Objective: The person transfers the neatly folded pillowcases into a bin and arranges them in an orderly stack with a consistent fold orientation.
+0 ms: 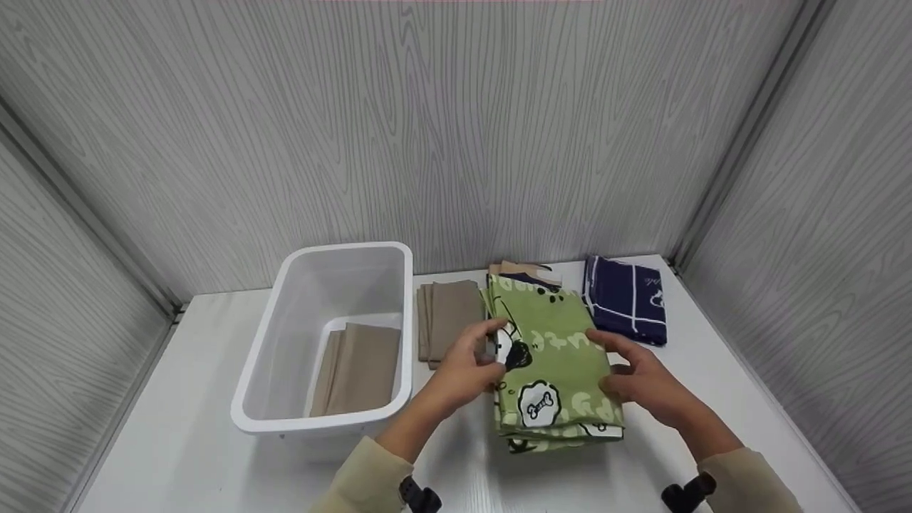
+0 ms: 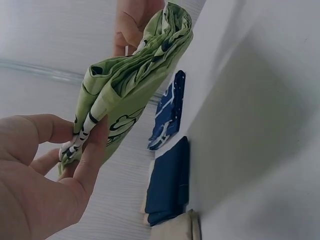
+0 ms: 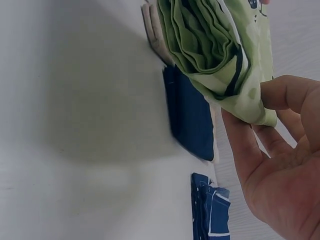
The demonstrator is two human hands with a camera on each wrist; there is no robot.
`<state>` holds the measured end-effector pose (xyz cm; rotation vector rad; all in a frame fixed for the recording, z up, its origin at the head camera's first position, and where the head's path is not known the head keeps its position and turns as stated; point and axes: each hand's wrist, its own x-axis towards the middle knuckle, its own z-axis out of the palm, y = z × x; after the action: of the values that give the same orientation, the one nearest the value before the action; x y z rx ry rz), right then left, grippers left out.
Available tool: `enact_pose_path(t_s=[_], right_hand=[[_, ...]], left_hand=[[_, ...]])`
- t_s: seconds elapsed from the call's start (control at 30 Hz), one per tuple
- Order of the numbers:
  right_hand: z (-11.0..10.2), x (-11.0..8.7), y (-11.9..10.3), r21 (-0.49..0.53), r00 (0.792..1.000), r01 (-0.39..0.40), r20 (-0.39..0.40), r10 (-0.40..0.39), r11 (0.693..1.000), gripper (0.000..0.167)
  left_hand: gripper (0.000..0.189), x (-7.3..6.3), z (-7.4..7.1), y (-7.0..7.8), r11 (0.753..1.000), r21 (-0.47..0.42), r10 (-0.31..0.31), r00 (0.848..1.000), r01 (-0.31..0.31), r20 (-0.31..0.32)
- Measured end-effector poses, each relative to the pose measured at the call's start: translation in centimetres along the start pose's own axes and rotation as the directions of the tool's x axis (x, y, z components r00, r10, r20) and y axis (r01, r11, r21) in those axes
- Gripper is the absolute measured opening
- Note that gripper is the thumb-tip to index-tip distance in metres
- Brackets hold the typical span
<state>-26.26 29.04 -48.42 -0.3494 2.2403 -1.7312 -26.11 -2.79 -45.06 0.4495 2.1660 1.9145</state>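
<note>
A folded green cloth [image 1: 556, 363], printed with black-and-white cartoon patches and pale lettering, is held up off the white table between both hands. My left hand [image 1: 463, 370] pinches its left edge between thumb and fingers. On the opposite edge, my right hand [image 1: 648, 385] grips it the same way. The left wrist view shows the left hand [image 2: 50, 175] with the layered folds [image 2: 135, 75] of the cloth in its fingers. In the right wrist view, the right hand's thumb and fingers [image 3: 245, 145] lie on either side of the cloth's corner.
Left of the hands stands a white bin [image 1: 328, 424] with a folded taupe cloth [image 1: 367, 367] inside. Another taupe cloth [image 1: 456, 317] lies beside it. A navy folded cloth [image 1: 627, 299] sits at the back right. Behind the green one, a tan-and-dark cloth [image 1: 531, 273] is partly hidden.
</note>
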Motion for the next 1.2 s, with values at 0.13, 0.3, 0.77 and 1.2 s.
enact_pose_path(t_s=[0.13, 0.3, 0.77, 1.2], right_hand=[[0.4, 0.0, -0.7, 0.004, 1.000, 0.008, 0.005, -0.008, 1.000, 0.076], [0.8, 0.2, -1.4, 0.022, 1.000, 0.021, 0.018, -0.021, 1.000, 0.076], [2.3, 1.2, -3.5, 0.050, 0.997, 0.065, 0.046, -0.067, 0.997, 0.076], [3.9, 2.0, -5.3, 0.039, 0.997, 0.060, 0.045, -0.061, 0.997, 0.078]], left_hand=[[0.070, -0.7, -0.4, 0.8, 1.000, -0.004, 0.008, 1.000, -0.008, -0.005], [0.070, -1.3, -1.0, 1.4, 1.000, -0.017, 0.015, 1.000, -0.015, -0.012], [0.070, -2.9, -3.1, 3.0, 0.999, -0.006, 0.036, 0.999, -0.037, -0.040], [0.071, -4.2, -4.5, 3.4, 0.998, -0.024, 0.061, 0.995, -0.063, -0.082]])
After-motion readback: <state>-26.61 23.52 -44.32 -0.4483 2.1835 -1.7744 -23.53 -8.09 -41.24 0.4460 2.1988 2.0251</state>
